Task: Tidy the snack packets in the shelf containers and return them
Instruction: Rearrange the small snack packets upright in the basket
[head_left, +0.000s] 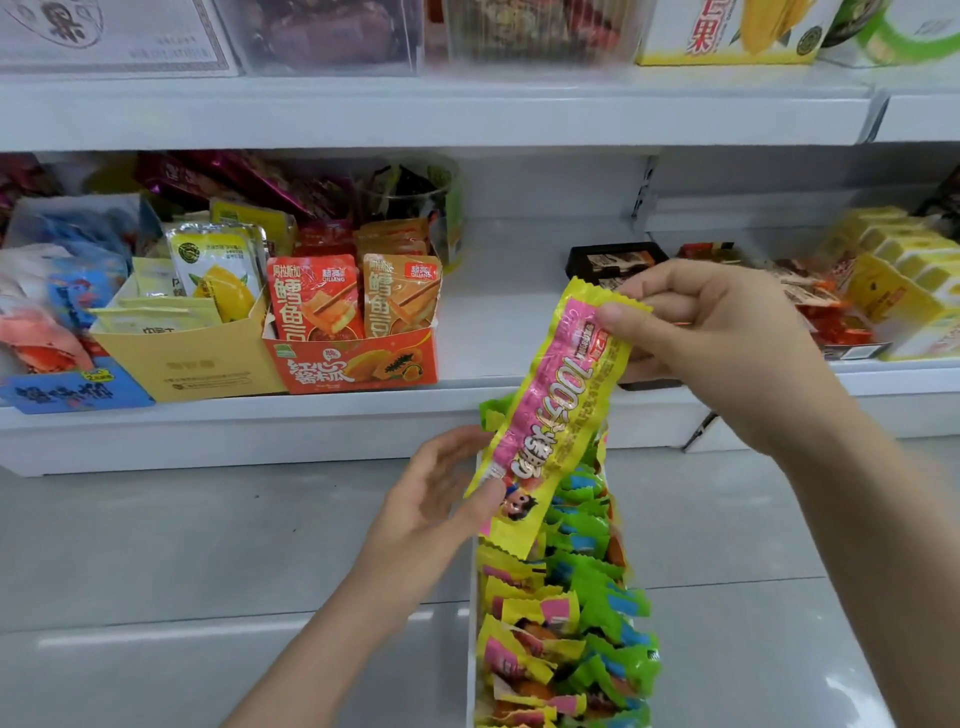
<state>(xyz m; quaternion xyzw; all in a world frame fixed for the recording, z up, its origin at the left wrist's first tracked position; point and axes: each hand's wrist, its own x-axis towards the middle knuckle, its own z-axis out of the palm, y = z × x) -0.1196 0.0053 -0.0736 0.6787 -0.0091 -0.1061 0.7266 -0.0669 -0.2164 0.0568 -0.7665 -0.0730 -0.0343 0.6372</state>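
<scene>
Nearest us, long white container (471, 613) full of yellow-pink and green packets (571, 623). Above it, our right hand (722, 332) pinches long yellow-pink snack packet (550, 415) at top; left hand (436, 499) thumb-pinches its bottom, fingers relaxed.

right hand (717, 332): pinches top end of long yellow-pink snack packet (556, 410) | left hand (436, 499): thumb on packet's lower end, fingers loosely spread | white container (471, 623): below, full of yellow and green packets | shelf (493, 332): orange box (358, 364), yellow box (197, 364) at left
</scene>
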